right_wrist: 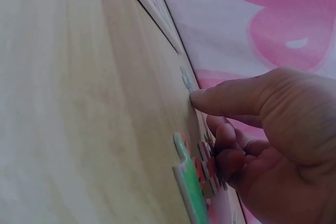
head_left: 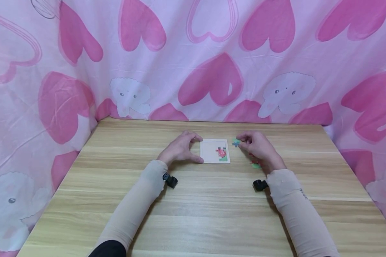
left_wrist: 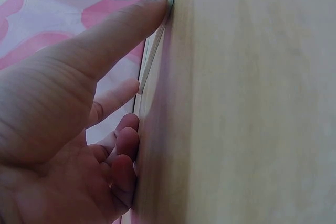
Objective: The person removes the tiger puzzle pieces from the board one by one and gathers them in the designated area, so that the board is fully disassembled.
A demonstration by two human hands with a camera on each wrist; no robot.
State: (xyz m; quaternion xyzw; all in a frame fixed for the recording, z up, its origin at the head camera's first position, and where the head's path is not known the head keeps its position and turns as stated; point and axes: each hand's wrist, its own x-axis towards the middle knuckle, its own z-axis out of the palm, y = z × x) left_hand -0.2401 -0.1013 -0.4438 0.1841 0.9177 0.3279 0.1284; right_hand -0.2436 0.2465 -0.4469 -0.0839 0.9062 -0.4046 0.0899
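Observation:
A small square white puzzle tray (head_left: 208,151) lies on the table, with a few joined red and green pieces (head_left: 222,153) in its near right part. My left hand (head_left: 180,148) holds the tray at its left side, thumb at the near corner and a finger at the far one. Just right of the tray, my right hand (head_left: 257,144) pinches a blue-green puzzle piece (head_left: 236,143) by its right side, low over or on the tabletop. Loose red and green puzzle pieces (right_wrist: 193,192) lie under and beside the right hand, partly hidden by it in the head view.
The wooden table (head_left: 206,214) reaches back to a pink curtain (head_left: 170,71) with hearts, which also hangs along both sides. A small black wrist camera (head_left: 171,180) sits on the left wrist, another camera (head_left: 260,185) on the right.

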